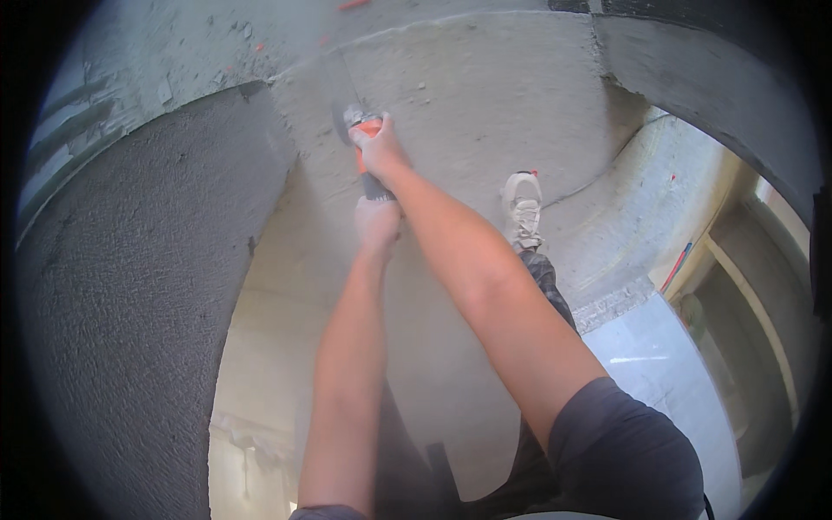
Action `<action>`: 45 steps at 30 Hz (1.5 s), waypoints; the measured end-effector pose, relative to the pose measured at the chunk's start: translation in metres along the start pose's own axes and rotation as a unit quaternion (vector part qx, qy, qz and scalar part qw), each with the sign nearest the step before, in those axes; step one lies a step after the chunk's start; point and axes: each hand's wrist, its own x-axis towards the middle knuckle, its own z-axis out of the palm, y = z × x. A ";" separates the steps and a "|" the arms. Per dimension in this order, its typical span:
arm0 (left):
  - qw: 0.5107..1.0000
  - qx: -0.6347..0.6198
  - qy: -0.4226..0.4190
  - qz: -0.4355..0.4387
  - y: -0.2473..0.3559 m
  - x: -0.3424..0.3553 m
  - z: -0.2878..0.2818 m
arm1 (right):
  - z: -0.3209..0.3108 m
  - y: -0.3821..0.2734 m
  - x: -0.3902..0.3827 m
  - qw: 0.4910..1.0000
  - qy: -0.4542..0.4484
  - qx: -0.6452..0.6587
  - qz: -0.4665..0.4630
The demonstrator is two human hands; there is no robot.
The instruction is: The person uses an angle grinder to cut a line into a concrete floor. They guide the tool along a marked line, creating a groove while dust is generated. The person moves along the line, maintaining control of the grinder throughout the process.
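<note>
Both of my hands are closed around an orange and black angle grinder. Toward its front end, my right hand grips the orange body just behind the metal gear head. My left hand is wrapped round the dark rear end, nearer to me. A thin disc shows on the left side of the tool, blurred at its edge. It stands at the grey concrete surface; whether it cuts in is hard to make out through haze. A faint dark line runs ahead of the disc.
Dust hangs about the grinder. A rough grey wall rises at left. My light shoe stands right of the tool, with a thin cable beside it. Red and blue lines and a pale smooth panel lie at right.
</note>
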 end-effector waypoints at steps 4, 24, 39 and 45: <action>0.999 -0.043 -0.012 0.005 0.001 0.001 0.000 | -0.005 -0.006 0.000 0.999 -0.015 0.027 -0.015; 0.999 -0.046 -0.009 0.017 -0.001 0.026 0.002 | 0.000 -0.021 0.019 0.997 0.007 -0.082 0.006; 0.998 -0.058 -0.002 0.036 0.010 0.026 -0.002 | -0.013 -0.048 -0.006 0.999 -0.025 0.019 0.016; 0.997 -0.035 -0.014 0.066 0.012 0.030 -0.001 | -0.007 -0.037 0.011 0.998 0.044 0.026 0.028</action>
